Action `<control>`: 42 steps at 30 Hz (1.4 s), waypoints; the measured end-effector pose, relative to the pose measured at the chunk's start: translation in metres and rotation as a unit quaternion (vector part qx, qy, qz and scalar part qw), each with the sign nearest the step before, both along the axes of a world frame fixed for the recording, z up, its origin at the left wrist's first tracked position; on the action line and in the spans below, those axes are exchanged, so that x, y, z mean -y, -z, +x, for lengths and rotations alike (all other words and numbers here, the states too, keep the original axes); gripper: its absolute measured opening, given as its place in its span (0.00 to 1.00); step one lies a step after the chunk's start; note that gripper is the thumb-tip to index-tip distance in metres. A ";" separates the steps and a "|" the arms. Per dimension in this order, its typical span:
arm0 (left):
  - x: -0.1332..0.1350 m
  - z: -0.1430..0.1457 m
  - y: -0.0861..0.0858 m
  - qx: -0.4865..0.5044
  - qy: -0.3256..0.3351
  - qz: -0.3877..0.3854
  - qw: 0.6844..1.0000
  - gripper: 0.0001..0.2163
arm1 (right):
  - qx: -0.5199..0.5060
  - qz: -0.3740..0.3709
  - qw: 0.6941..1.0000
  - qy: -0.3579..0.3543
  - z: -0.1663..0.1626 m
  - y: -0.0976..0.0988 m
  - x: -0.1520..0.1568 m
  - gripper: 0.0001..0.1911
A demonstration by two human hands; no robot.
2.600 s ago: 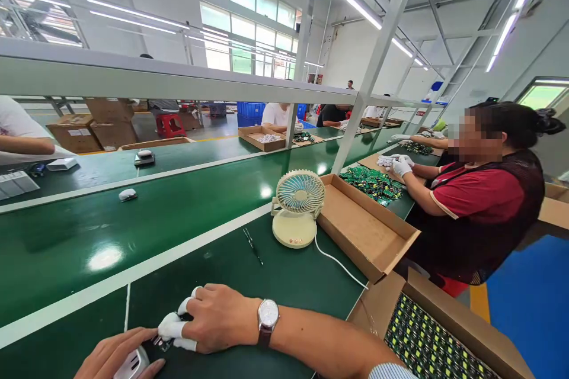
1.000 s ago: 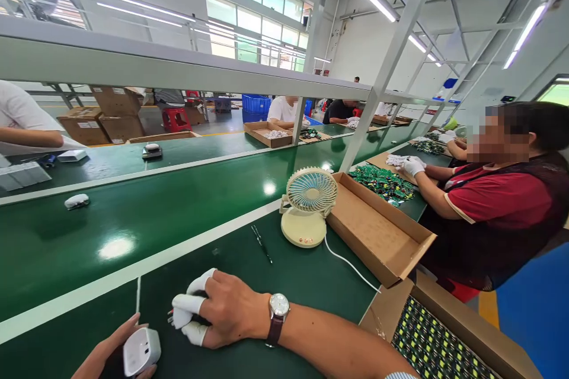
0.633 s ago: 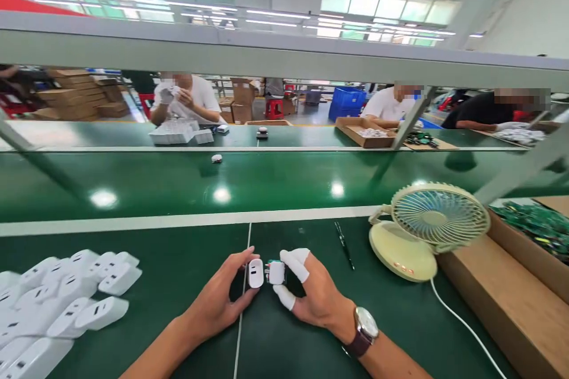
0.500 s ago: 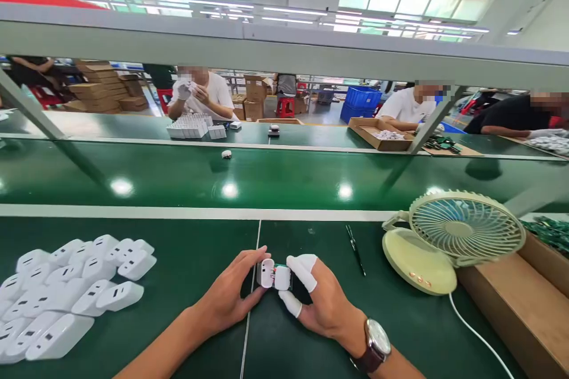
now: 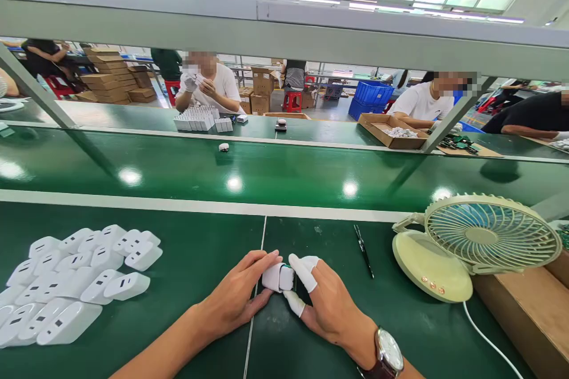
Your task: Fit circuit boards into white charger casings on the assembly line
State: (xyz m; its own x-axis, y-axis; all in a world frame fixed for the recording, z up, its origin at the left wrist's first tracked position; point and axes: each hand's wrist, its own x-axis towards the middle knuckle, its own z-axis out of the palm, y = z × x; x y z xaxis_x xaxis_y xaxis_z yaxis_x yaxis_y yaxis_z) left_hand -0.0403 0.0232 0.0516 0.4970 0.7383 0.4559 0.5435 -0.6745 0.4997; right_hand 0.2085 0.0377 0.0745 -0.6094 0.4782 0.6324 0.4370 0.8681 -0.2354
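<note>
L hand (image 5: pixel 237 290) is curled, thumb & fingers clamped round a white shell (image 5: pixel 271 278). R hand (image 5: pixel 331 302) pinches a white block (image 5: pixel 287 278) w/ green edge btwn thumb & forefinger, white finger cots (image 5: pixel 303 273) on both. Hands nr each other, the 2 parts meeting btwn them, block's L end at the shell's R end; can't tell how deep it sits. All this is mid-table (image 5: pixel 293 352), by a thin white line (image 5: pixel 249 337); can't tell if parts touch the surface.

Edges/room: strip of green table btwn L forearm & the white cases (image 5: pixel 71 314) massed at L, well apart from hands. To R, more surface, then tweezers (image 5: pixel 364 251), lying flat; past them a fan (image 5: pixel 482 237), cable (image 5: pixel 489 334) & cardboard box (image 5: pixel 524 308). Ahead, a white strip (image 5: pixel 200 206) edges the table; green belt (image 5: pixel 284 174) runs beyond.
</note>
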 end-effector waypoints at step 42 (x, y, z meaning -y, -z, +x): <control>0.001 0.004 -0.015 0.020 0.045 0.009 0.999 0.08 | -0.016 -0.091 0.994 -0.063 -0.001 0.013 -0.004 0.25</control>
